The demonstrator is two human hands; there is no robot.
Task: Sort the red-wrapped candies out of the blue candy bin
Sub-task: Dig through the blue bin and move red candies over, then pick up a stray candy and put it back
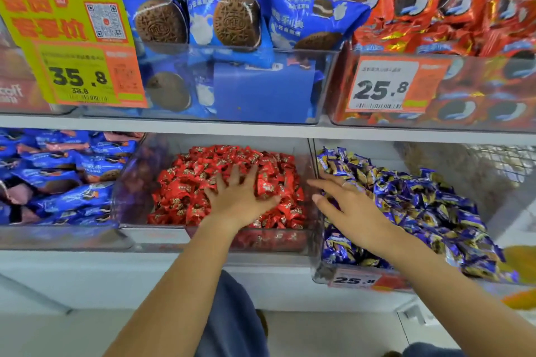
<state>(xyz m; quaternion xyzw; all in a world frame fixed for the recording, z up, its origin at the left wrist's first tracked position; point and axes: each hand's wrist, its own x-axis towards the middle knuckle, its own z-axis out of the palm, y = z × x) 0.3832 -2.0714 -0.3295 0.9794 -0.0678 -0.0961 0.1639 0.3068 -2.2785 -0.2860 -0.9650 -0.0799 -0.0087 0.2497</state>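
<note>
So nearest to the camera are the two bare arms reaching up to the lower shelf [261, 275]. The left hand [240, 200] lies flat on the heap of red candies [203, 182] in the middle bin [130, 182], fingers spread wide, pinching nothing. The right hand [348, 206] rests at the left edge of the blue candy bin [319, 272], fingers straight and loosely apart over the blue candies [435, 211]; nothing is visibly held, though I can't see under the palm.

As for progress, I don't spot a single red wrapper among the blue ones on top, so the sorting looks close to done, if not finished. Anything buried deeper or under that hand is a guess, so a bit of rummaging is probably still left.

Further back, the upper shelf carries blue cookie packs [232, 20] in a clear bin and red cookie packs [435, 9] at the right edge, with price tags [383, 87] on the fronts.
</note>
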